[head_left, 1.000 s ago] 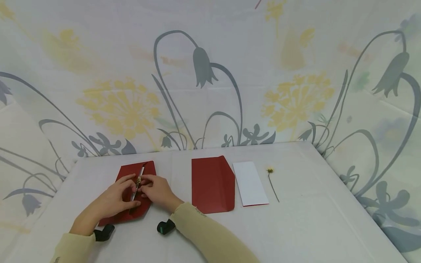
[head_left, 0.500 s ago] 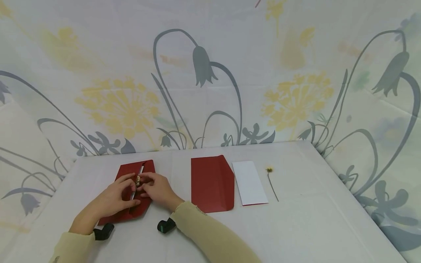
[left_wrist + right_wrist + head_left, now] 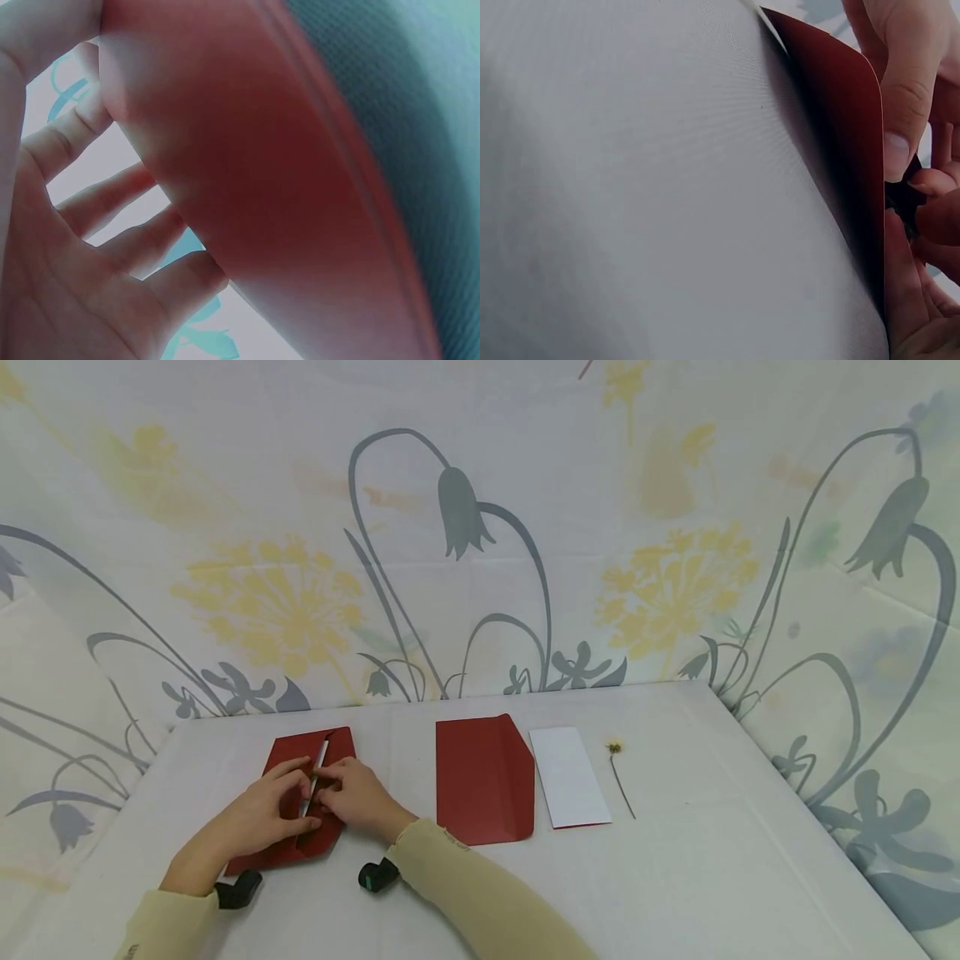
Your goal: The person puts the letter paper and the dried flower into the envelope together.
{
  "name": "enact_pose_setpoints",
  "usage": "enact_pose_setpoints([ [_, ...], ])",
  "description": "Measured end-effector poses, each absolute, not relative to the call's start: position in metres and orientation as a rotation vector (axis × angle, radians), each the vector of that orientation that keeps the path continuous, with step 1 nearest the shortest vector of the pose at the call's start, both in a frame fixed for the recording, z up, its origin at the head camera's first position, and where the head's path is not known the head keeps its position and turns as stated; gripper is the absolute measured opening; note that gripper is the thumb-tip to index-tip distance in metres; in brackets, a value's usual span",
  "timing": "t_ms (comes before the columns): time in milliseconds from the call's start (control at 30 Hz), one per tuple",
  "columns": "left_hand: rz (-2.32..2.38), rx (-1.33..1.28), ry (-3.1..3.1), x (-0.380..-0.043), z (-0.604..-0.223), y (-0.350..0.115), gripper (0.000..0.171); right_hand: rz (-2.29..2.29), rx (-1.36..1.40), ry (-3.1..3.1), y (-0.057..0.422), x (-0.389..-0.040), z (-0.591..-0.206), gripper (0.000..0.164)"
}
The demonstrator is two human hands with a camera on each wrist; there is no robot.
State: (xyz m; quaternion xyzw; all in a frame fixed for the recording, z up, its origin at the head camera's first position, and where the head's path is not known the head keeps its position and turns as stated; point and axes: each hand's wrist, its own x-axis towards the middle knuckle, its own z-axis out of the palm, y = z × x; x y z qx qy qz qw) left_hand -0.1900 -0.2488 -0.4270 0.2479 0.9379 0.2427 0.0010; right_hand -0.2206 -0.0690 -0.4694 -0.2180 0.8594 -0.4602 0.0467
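In the head view, my left hand [image 3: 258,814] grips a red envelope [image 3: 300,745] at the left of the table, thumb and fingers on either side of its opening. A thin white card edge [image 3: 322,753] shows in that opening. Beside it, my right hand [image 3: 360,797] has its curled thumb and fingertips at the opening, pinching a small dried flower that is now almost wholly hidden. In the left wrist view, the left fingers [image 3: 176,274] touch the rim of the envelope [image 3: 240,150]. The right wrist view shows fingertips gathered at the envelope's edge [image 3: 840,105].
To the right lie a second red envelope [image 3: 483,781], a folded white card [image 3: 570,777] and a dried yellow flower [image 3: 615,748] with a thin stem. The white tablecloth [image 3: 712,877] runs up to a flower-patterned backdrop [image 3: 480,585].
The small flower head between my fingertips has gone mostly out of sight at the envelope's opening. My right fingertips have shifted slightly; the left hand stays in place.
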Motion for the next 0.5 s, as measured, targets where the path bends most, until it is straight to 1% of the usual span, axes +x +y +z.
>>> enact_pose_setpoints([
  [67, 0.762, 0.776, 2.941, -0.1902, -0.4270, -0.2488, 0.038, -1.422, -0.662, 2.576, -0.0687, -0.2216, -0.4692, 0.038],
  [167, 0.761, 0.768, 2.935, -0.1898, -0.4265, -0.2485, 0.037, -1.604, -0.577, 2.377, -0.0679, -0.2213, -0.4695, 0.038],
  [300, 0.764, 0.755, 2.928, -0.1900, -0.4268, -0.2488, 0.036, -1.814, -0.465, 2.113, -0.0666, -0.2203, -0.4708, 0.046],
  [500, 0.755, 0.772, 2.923, -0.1916, -0.4285, -0.2499, 0.035, -1.805, -0.474, 2.062, -0.0657, -0.2229, -0.4699, 0.058],
])
